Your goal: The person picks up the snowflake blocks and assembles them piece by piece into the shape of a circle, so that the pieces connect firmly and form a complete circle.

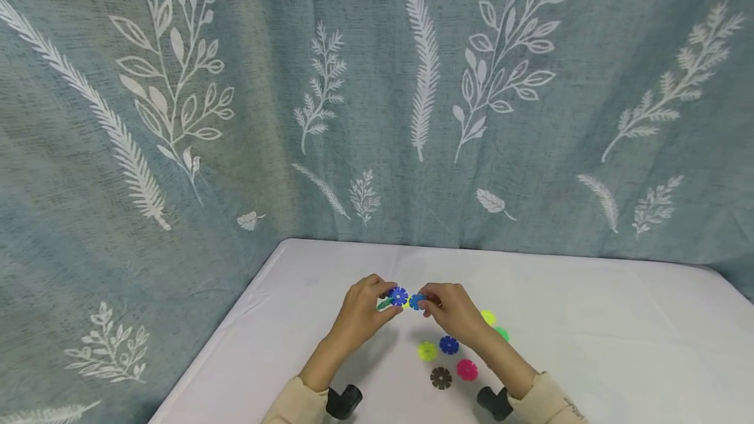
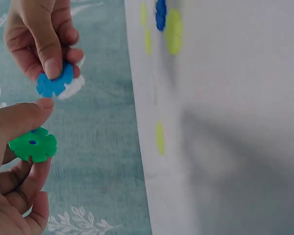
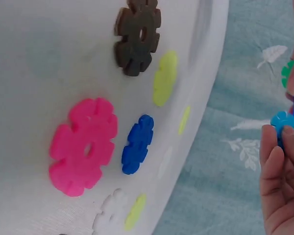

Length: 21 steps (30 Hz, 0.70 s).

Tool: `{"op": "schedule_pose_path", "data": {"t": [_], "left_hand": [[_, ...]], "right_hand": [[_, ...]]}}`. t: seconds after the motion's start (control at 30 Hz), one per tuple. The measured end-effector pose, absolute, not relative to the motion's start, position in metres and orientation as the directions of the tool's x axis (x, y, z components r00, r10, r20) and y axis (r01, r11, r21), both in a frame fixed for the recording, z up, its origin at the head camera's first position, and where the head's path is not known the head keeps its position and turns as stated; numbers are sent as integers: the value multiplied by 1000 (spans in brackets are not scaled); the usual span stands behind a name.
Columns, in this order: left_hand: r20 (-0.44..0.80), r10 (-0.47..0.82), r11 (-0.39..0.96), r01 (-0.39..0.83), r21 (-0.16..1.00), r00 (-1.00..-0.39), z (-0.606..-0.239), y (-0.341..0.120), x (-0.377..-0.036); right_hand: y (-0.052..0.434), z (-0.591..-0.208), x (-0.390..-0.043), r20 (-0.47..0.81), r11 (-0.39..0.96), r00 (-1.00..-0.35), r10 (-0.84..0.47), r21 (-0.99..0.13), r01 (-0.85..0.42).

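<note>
- Light-blue disc (image 2: 55, 82) pinched between thumb and fingers of the right hand (image 1: 452, 313), raised above the white table (image 1: 589, 345); seen in the right wrist view too, at the fingertips.
- Green disc (image 2: 33, 144) pinched by the left hand (image 1: 359, 313), thumb curled over its upper edge; joined to a dark-blue disc (image 1: 398, 296) standing face-on between both hands in the head view.
- Light-blue disc just beside the dark-blue one, edges close; touching or not, impossible to tell.
- Lying flat on the table under the right forearm: yellow-green disc (image 1: 427, 351) touching or just beside a second blue disc (image 1: 449, 345); pink disc (image 1: 466, 369) and brown disc (image 1: 440, 378) nearer the body, side by side.
- Beyond the right wrist: another yellow-green disc (image 1: 487, 317) and a green one (image 1: 502, 333), partly hidden by the arm.
- Behind and to the left: blue-grey curtain (image 1: 235, 116) printed with white leaves; beige sleeves (image 1: 294, 404) at both wrists.
</note>
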<state>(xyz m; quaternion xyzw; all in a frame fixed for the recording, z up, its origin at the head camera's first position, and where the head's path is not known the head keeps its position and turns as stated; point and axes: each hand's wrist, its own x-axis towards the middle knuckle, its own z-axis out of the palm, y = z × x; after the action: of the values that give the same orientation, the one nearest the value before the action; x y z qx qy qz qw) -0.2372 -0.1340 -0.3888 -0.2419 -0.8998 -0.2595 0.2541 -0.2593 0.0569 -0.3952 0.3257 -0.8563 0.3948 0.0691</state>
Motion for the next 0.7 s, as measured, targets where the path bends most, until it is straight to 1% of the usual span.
{"op": "schedule_pose_path", "data": {"t": [0.13, 0.23, 0.43, 0.63, 0.7], "left_hand": [[571, 292, 738, 560, 376, -767, -386, -129, -237], [559, 284, 733, 552, 397, -779, -386, -129, -236], [567, 273, 721, 555, 414, -777, -387, -129, -235], [595, 193, 667, 549, 504, -780, -393, -124, -233], [604, 170, 650, 549, 525, -779, -395, -122, -231]], "right_hand": [[55, -396, -255, 414, 496, -796, -443, -626, -602], [54, -397, -253, 455, 500, -796, -400, -619, -605], [50, -397, -252, 543, 488, -744, -390, -563, -667], [47, -397, -250, 594, 491, -731, -336, -552, -674], [46, -397, -249, 615, 516, -717, -329, -519, -682]]}}
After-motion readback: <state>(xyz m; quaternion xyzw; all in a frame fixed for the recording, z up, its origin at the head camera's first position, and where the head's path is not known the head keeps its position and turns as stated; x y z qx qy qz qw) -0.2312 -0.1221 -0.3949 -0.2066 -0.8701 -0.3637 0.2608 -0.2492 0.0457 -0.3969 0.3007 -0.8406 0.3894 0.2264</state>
